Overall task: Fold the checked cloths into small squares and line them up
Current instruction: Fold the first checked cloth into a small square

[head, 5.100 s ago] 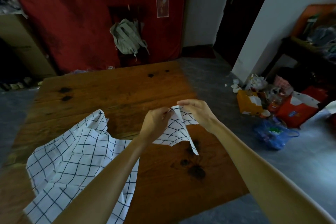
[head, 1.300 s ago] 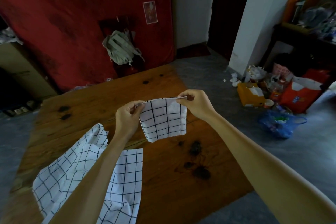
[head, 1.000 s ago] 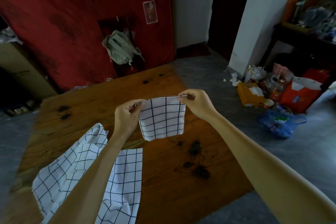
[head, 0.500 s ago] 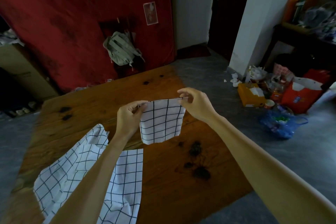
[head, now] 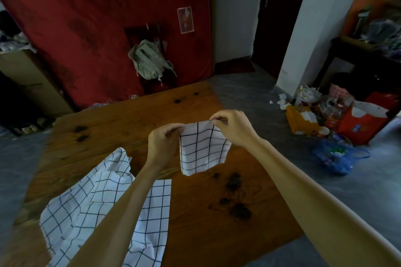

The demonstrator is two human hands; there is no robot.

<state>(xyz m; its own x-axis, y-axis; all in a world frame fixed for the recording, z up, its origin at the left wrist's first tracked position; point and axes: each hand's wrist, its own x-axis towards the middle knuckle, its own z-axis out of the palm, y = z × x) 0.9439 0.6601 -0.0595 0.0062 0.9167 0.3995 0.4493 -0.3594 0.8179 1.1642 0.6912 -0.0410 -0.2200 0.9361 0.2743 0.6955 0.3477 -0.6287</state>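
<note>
- The left hand (head: pixel 161 140) pinches the top left corner of a small folded cloth (head: pixel 202 149).
- The right hand (head: pixel 233 128) pinches the top right corner of the same cloth.
- Both hands have their fingers curled in tight on the top edge, and they hold nothing else.
- The cloth hangs down from the two hands, up in the air above the tabletop (head: pixel 134 123). It does not touch the wood.
- It is already folded small and looks close to a square, with the black lines showing on the white.
- So the step in hand looks like the last bit of folding this one cloth, or a check that its edges match.
- More checked cloths (head: pixel 104 204) lie in a loose, crumpled pile on the near left of the tabletop, partly under the left arm. They are not folded yet.
- No folded squares are lined up on the tabletop yet, so most of the job is likely still to do.
- Next, the person likely needs to lay the square down flat on a bare part of the wood and press it so it stays shut.
- It should go where a row can start, away from the pile.
</note>
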